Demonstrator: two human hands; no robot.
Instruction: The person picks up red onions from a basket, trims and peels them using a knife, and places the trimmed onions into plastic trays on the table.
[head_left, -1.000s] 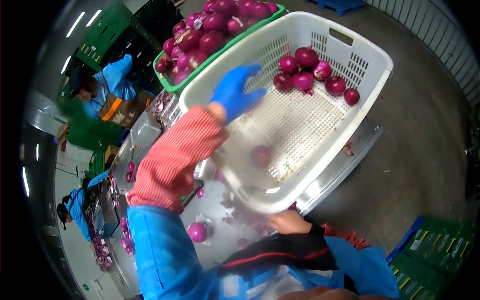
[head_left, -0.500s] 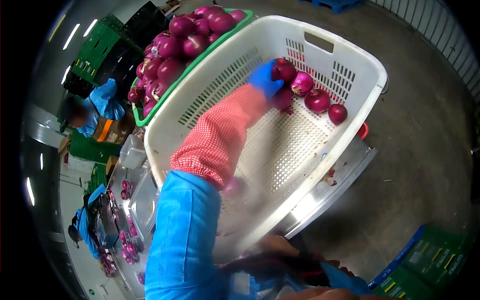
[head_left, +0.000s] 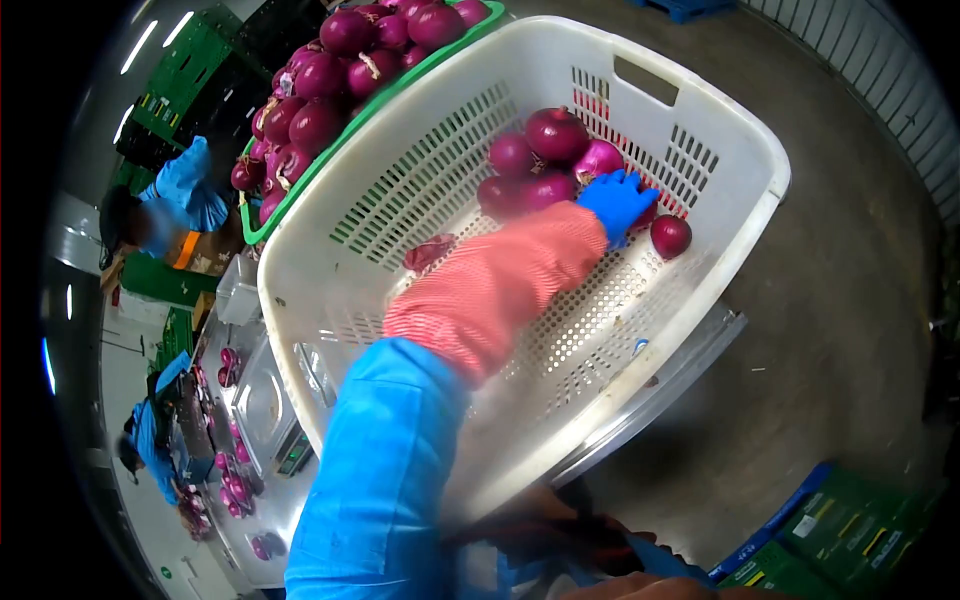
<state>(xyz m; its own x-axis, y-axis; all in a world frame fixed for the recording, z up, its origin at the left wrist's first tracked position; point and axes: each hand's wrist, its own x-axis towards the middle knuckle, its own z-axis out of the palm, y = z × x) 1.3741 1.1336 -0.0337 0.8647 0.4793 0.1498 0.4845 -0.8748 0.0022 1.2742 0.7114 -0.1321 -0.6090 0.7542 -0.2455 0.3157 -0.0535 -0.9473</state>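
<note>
Inside the white basket, the left grip lay over an onion

Toward the far corner of the white basket, the left grip, in a blue glove, rested on top of the onion with its fingers a little apart; whether they had closed around it could not be told, since the glove hid most of it. Just beside it, nearer the right wall, lay a single small onion; on the other side, five more onions were bunched against one another, all on the basket's slotted floor; a loose piece of peel lay there too, well apart from the bunch. Across the basket ran the left arm, in a red-and-white cuff and a blue sleeve; below the basket's near edge the right grip showed only as a dim blur, so its state could not be told.

Against the basket's left side stood a green crate, heaped with onions; at lower left, small groups of onions and a clear tray lay on the metal tabletop; beyond it, two co-workers in blue were at the far left; green crates stood at lower right, and a blue pallet lay on the floor at the top.
</note>
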